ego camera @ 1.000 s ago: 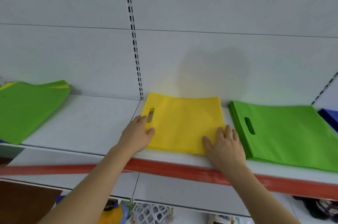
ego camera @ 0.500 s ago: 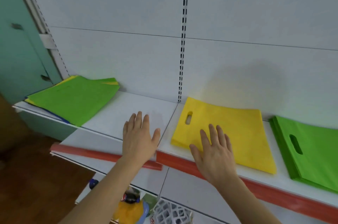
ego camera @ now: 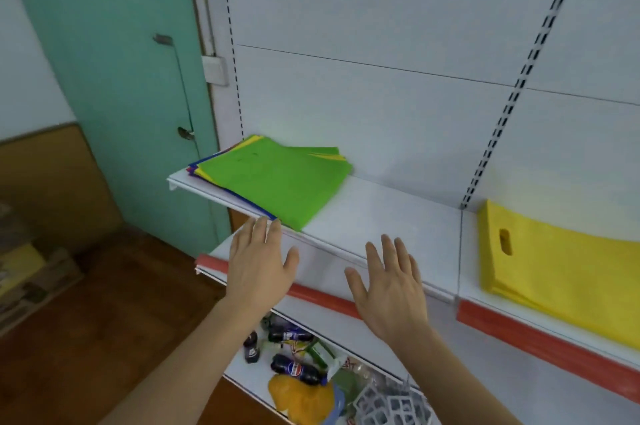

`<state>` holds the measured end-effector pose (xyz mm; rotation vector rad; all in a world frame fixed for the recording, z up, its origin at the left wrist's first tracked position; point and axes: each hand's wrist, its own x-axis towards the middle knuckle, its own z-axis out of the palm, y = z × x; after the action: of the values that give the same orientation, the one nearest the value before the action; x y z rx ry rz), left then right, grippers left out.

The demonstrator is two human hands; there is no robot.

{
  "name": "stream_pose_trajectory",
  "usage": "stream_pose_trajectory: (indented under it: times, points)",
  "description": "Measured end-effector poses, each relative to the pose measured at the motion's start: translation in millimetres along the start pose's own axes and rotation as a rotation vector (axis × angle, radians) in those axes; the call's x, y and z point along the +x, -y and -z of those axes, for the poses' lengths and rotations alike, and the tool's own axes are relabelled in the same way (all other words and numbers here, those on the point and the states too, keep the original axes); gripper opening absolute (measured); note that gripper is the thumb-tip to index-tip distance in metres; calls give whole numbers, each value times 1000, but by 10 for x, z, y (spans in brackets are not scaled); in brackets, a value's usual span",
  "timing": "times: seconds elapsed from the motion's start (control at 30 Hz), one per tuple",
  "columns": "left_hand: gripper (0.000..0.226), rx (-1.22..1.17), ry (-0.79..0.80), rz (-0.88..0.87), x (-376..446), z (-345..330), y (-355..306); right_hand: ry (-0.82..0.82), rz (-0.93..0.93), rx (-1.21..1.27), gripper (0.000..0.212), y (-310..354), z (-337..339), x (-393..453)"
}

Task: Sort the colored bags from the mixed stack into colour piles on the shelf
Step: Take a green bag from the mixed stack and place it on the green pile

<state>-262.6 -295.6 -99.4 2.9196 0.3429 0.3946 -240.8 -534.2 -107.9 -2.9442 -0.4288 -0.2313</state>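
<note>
Green-topped mixed stack lies just beyond left hand fingers, both hands' fingers spread, empty.

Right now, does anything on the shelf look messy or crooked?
Yes. The mixed stack at the shelf's left end sits askew, a corner poking over the front edge, with yellow and blue bag edges fanning out under the green top bag. The yellow pile lies flat.

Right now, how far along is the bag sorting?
A yellow pile already lies sorted on the shelf. Nothing is in hand: the left hand and right hand are open and empty, near the mixed stack. That stack, green on top with yellow and blue edges beneath, is left to sort.
</note>
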Motion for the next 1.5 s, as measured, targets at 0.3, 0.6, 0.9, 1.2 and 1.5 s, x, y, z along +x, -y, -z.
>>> stream_pose_trajectory:
  times: [0.3, 0.6, 0.9, 1.2, 1.5]
  points:
    - [69, -25, -5, 17, 560, 51, 929, -52, 21, -31, 78, 908, -187, 818]
    - [71, 84, 31, -37, 1627, 1, 1419, -41, -5, 29, 79, 1482, -493, 1890]
    - [90, 102, 50, -128, 2266, -242, 1670, 141, -14, -38, 74, 1682, -653, 2369]
    - [97, 162, 101, -381, 2540, -401, 1807, 15, -296, -77, 47, 1819, -683, 2288]
    - [79, 13, 32, -431, 2504, -425, 1746, -38, -688, -109, 57, 1873, -612, 2047]
